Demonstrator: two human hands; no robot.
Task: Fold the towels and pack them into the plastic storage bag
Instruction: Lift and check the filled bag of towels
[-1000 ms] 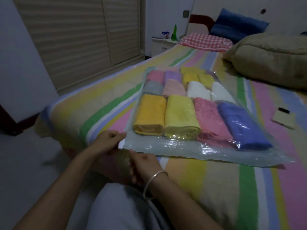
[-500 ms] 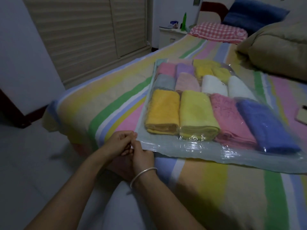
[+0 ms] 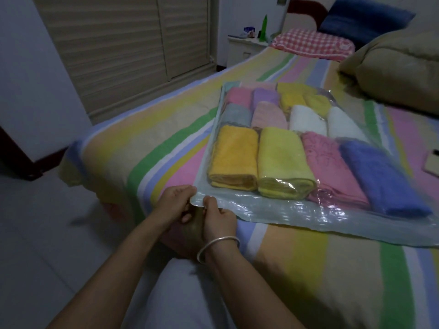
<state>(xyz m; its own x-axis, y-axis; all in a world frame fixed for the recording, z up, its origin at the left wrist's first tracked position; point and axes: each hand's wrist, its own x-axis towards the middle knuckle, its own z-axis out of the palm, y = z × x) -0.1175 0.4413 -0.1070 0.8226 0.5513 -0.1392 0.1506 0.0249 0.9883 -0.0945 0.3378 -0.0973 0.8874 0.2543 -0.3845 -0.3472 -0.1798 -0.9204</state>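
Observation:
A clear plastic storage bag [image 3: 280,210] lies flat on the striped bed, filled with several folded towels. In its near row are an orange towel [image 3: 234,157], a yellow towel [image 3: 281,160], a pink towel [image 3: 330,167] and a blue towel [image 3: 380,176]; smaller pastel and white towels fill the rows behind. My left hand [image 3: 174,201] pinches the bag's near left corner. Right beside it, my right hand [image 3: 217,216], with a silver bangle on the wrist, pinches the same open edge.
The striped bedsheet [image 3: 308,269] covers the bed, whose near left corner drops to the tiled floor. A beige duvet [image 3: 394,70] is bunched at the far right, with a checked pillow [image 3: 311,43] and a blue pillow behind it. A flat phone-like object [image 3: 432,162] lies at the right edge.
My hands have come together at the bag's near left corner, the right one moving left to join the left. The view has swung slightly left and nearer.

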